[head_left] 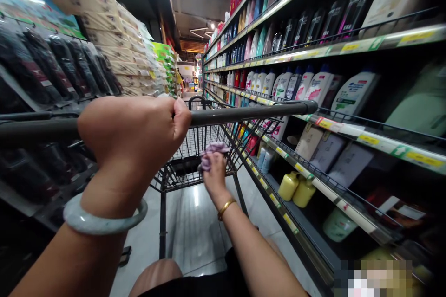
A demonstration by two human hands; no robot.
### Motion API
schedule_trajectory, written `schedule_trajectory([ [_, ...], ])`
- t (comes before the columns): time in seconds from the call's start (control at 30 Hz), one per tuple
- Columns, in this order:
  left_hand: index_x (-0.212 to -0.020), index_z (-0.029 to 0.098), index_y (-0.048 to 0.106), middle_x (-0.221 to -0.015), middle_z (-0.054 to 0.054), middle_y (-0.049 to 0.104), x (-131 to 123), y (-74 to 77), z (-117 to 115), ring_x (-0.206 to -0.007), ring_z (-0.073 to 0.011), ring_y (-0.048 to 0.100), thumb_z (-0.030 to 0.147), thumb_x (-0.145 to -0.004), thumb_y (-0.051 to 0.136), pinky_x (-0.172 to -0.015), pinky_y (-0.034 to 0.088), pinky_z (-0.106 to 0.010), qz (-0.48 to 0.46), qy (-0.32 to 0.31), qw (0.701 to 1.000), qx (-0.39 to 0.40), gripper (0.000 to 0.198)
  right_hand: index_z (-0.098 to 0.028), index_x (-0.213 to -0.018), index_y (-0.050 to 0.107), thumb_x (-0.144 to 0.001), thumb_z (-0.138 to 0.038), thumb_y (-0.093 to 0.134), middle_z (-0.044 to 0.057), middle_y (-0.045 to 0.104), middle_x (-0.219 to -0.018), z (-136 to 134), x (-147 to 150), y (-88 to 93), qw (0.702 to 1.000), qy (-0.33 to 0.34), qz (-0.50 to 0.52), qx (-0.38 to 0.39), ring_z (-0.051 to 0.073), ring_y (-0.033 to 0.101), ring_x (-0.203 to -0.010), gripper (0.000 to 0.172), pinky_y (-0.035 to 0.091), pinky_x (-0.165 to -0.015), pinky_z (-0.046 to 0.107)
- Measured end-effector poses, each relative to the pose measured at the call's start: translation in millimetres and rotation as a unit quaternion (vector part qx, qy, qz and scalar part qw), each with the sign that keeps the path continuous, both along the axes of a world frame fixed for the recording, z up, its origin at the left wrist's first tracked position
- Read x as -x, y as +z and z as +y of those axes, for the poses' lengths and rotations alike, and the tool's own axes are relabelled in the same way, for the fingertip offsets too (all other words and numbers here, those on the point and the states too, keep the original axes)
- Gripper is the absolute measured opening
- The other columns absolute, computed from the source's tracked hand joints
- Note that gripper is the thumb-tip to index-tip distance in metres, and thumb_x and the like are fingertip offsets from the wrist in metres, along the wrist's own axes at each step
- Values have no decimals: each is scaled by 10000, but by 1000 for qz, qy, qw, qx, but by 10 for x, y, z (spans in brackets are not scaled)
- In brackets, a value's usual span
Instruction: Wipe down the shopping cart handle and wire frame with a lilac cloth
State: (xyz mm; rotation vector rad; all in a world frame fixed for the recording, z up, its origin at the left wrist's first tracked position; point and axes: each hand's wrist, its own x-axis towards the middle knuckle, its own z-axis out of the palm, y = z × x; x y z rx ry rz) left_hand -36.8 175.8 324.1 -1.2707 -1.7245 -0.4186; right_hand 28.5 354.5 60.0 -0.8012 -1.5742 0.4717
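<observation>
My left hand (132, 134), with a pale stone bangle (101, 220) at the wrist, is wrapped round the grey handlebar (240, 113) of a shopping cart. Lower down and further ahead, my right hand (215, 176) grips a crumpled purple cloth (213, 152). The cloth is against the near side of the dark wire cart (195, 144), below the handlebar; whether it touches the wires I cannot tell. A gold bracelet (226, 209) circles my right wrist.
Shelves (348, 132) of shampoo bottles line the right side, close to the handlebar's end. Packaged goods (114, 32) are stacked on the left, beside hanging dark packets (62, 60). The aisle's tiled floor (195, 227) shows beneath the cart.
</observation>
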Motion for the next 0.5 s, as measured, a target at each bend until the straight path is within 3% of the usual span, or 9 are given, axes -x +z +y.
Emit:
schedule_trajectory([
  [0.1,-760,191,644,-664,-41,416,2,0,-9,-559,-193,157,479,-1079,32,-632,130,-394,3,-16,1000,5,747,-262,-961,767,-726,-13,610,67,631,-1167,-18,12,21,999,11,29,7,246,618,-1133,377,532,-1079,423],
  [0.17,-739,197,618,-668,-32,384,18,-4,-26,-574,-189,123,482,-1083,30,-639,119,-394,4,-19,1000,-1,739,-227,-915,733,-734,-60,612,68,610,-1135,119,-163,112,989,-39,138,38,234,630,-1122,275,536,-1080,420],
  [0.3,-717,207,578,-671,-23,329,63,-24,-47,-593,-194,130,458,-1088,83,-652,114,-395,17,-26,1000,-3,667,-216,-986,678,-742,-154,626,82,574,-1228,407,-541,217,968,-88,228,55,222,614,-1161,257,507,-1133,452],
  [0.4,-711,215,558,-663,-18,295,69,-34,-55,-582,-199,165,452,-1079,113,-655,116,-395,24,-19,1000,-4,624,-217,-985,647,-689,-165,650,80,604,-1195,413,-561,157,953,-69,283,78,224,624,-1123,300,533,-1097,459],
  [0.5,-703,224,526,-668,-13,269,44,-36,-75,-582,-198,170,451,-1071,121,-660,118,-393,22,-14,1000,-6,592,-223,-1009,597,-728,-194,655,62,653,-1067,336,-490,183,947,-24,308,90,227,652,-1032,289,585,-994,452],
])
